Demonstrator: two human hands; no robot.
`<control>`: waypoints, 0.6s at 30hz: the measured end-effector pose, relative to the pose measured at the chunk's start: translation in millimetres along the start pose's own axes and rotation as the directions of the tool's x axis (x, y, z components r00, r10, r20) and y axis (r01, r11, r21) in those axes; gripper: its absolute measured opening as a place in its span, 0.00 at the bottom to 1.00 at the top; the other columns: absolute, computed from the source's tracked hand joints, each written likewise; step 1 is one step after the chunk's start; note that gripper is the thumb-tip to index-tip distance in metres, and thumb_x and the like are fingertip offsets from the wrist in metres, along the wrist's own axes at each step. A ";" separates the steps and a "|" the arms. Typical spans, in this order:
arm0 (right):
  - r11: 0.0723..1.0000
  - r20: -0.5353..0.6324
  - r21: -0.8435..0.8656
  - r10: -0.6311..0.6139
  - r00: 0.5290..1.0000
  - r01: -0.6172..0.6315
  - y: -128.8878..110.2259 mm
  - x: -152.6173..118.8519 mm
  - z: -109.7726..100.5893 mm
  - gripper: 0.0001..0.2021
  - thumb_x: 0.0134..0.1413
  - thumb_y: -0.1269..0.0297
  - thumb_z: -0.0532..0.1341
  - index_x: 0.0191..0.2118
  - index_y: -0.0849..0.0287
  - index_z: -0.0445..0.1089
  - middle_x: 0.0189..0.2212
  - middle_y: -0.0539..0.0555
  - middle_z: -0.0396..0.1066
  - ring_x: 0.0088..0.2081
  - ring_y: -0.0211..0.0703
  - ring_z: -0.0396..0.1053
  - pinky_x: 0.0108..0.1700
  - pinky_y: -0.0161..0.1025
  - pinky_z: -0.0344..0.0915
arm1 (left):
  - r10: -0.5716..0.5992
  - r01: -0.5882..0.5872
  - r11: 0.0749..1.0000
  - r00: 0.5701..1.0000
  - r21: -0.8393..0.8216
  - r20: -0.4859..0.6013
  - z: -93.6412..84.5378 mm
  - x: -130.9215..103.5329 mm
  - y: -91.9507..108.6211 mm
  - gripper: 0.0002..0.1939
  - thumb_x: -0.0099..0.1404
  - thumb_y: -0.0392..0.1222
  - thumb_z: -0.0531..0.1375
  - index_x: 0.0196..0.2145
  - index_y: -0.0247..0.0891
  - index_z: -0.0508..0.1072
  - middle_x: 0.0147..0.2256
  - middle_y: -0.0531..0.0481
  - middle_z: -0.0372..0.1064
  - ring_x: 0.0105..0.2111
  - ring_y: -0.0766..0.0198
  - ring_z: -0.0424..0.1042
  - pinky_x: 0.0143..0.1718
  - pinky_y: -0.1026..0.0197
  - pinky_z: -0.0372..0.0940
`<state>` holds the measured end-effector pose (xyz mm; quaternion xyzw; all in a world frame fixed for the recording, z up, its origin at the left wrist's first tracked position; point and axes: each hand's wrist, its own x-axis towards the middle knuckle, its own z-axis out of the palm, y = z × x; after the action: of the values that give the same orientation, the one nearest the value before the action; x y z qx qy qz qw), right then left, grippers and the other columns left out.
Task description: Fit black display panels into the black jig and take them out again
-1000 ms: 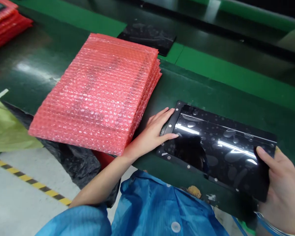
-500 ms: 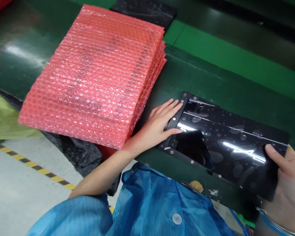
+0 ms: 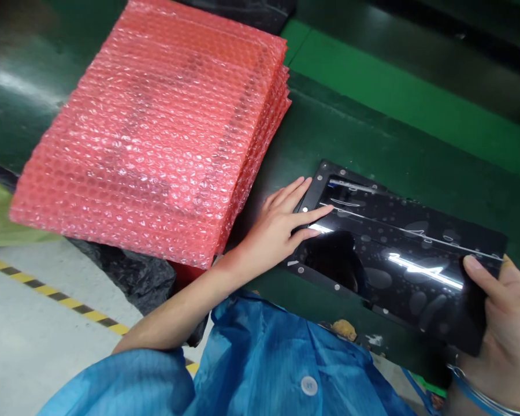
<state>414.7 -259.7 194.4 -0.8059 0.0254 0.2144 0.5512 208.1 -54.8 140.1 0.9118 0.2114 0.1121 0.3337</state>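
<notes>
Left hand (image 3: 277,231): fingers (image 3: 316,215) stretched out flat and slightly spread, lying on the left end of the black glossy panel (image 3: 390,260); thumb tip rests on the glass face, the other fingers run along the panel's end frame. Not clamped, only pressing.

Right hand (image 3: 502,323): fingers closed on the panel's right end, thumb (image 3: 481,271) on top of the glass, remaining fingers underneath and hidden. A bracelet (image 3: 472,387) shows at the wrist.

Panel lies on the dark green table (image 3: 372,138), near its front edge, long axis running left to right and tilted slightly away at the right. Surface carries bubble marks under a film and bright light reflections; small pale dots line the lower frame.

Just left of the left hand: a stack of pink bubble-wrap bags (image 3: 156,127), its corner close to the wrist, overhanging the table edge. A lighter green strip (image 3: 416,98) crosses the table behind. Blue smock (image 3: 264,370) at the bottom; floor with yellow-black tape (image 3: 69,306) lower left.
</notes>
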 end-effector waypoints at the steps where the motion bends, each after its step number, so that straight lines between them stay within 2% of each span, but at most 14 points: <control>1: 1.000 0.006 0.005 0.005 1.000 -0.005 0.7 0.3 0.1 0.21 0.32 0.59 0.74 0.39 0.50 0.77 0.37 0.54 0.79 0.39 0.57 0.77 0.43 0.55 0.75 | 0.002 -0.001 1.000 1.000 0.012 -0.022 2.4 -1.3 1.2 0.20 0.73 0.41 0.57 0.61 0.48 0.71 0.70 0.40 0.48 0.71 0.51 0.46 0.66 0.40 0.51; 7: 1.000 -0.006 -0.004 -0.011 1.000 0.011 -1.9 1.2 1.5 0.20 0.32 0.59 0.74 0.38 0.52 0.76 0.34 0.53 0.78 0.38 0.56 0.77 0.43 0.53 0.75 | 0.009 -0.006 0.999 0.997 0.040 -0.076 11.2 -5.1 4.5 0.21 0.73 0.39 0.57 0.61 0.49 0.70 0.70 0.40 0.50 0.70 0.50 0.48 0.65 0.37 0.54; 13: 0.999 0.017 -0.014 -0.031 0.999 0.031 -3.9 0.0 4.6 0.17 0.37 0.58 0.72 0.38 0.53 0.76 0.35 0.53 0.78 0.37 0.54 0.77 0.42 0.53 0.75 | 0.033 -0.029 0.998 0.998 0.051 -0.062 9.4 -5.3 3.9 0.21 0.72 0.44 0.59 0.61 0.45 0.70 0.70 0.35 0.49 0.71 0.47 0.47 0.64 0.38 0.55; 18: 0.992 0.013 -0.125 -0.001 1.000 0.002 -2.7 6.4 -5.3 0.20 0.38 0.51 0.72 0.40 0.48 0.75 0.31 0.52 0.76 0.29 0.52 0.73 0.34 0.50 0.72 | 0.012 -0.008 0.997 0.999 0.078 -0.046 7.4 -5.4 5.1 0.22 0.71 0.46 0.59 0.62 0.48 0.69 0.70 0.37 0.49 0.71 0.49 0.47 0.64 0.39 0.56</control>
<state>422.9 -262.1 196.0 -0.8374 0.0077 0.2205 0.5000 207.4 -64.9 137.5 0.9223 0.2187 0.1265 0.2923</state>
